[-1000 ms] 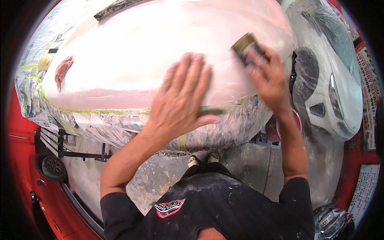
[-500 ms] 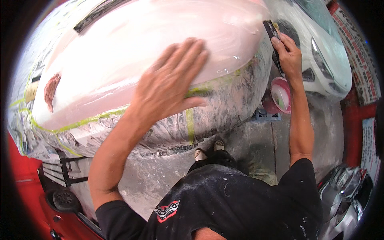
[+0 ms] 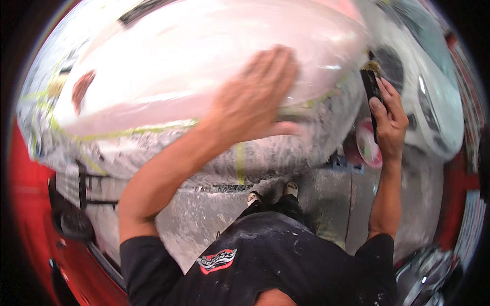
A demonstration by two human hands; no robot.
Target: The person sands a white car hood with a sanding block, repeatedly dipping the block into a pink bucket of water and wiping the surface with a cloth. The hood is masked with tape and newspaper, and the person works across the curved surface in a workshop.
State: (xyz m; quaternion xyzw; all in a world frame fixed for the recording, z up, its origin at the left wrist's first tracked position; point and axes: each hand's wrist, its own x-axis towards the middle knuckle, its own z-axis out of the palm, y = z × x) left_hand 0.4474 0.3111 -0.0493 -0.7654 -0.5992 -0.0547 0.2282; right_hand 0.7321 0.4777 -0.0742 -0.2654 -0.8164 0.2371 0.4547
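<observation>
My left hand (image 3: pixel 255 94) lies palm down, fingers extended, on the glossy wet pale-pink panel (image 3: pixel 178 56), near its right half. Off the panel's right edge, my right hand (image 3: pixel 390 112) grips a long dark sanding block (image 3: pixel 371 86) with a yellowish part at its top, held raised and roughly upright. Yellow-green tape (image 3: pixel 122 130) edges the panel, with mottled paper and plastic masking (image 3: pixel 153 155) below it. A small reddish item (image 3: pixel 81 89) is at the panel's left, too blurred to name.
A plastic-wrapped white car (image 3: pixel 439 122) stands at the right. A pink bucket (image 3: pixel 368 150) is on the floor below my right hand. At the lower left are a red car (image 3: pixel 76 270) and a black metal rack (image 3: pixel 89 194). A silvery pile (image 3: pixel 423 278) lies at the lower right.
My right hand has carried the block rightward off the panel and turned it more upright. My left hand has slid rightward across the panel. The head view has shifted.
</observation>
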